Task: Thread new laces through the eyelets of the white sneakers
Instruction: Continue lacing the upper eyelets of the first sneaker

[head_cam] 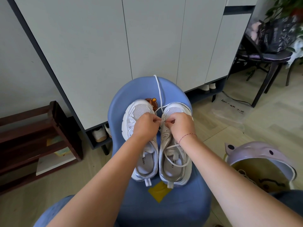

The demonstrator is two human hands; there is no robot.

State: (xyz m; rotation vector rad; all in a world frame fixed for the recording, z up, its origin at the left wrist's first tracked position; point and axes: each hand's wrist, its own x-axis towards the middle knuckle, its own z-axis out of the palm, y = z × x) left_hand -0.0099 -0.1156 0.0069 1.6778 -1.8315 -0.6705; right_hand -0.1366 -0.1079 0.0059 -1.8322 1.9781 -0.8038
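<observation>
Two white sneakers stand side by side, toes away from me, on a blue stool (164,208). The left sneaker (139,112) has no lace showing. Over the front eyelets of the right sneaker (176,110), my left hand (145,126) and my right hand (179,126) each pinch a white lace (158,89). One end of the lace runs forward over the stool's far edge. The other end lies looped across the right sneaker's opening.
A white cabinet stands right behind the stool, with shoes under it. A dark wooden rack (41,140) is at the left. A lilac bin (260,163) holding more laces sits at my right. A dark chair (268,63) with a bag is at the far right.
</observation>
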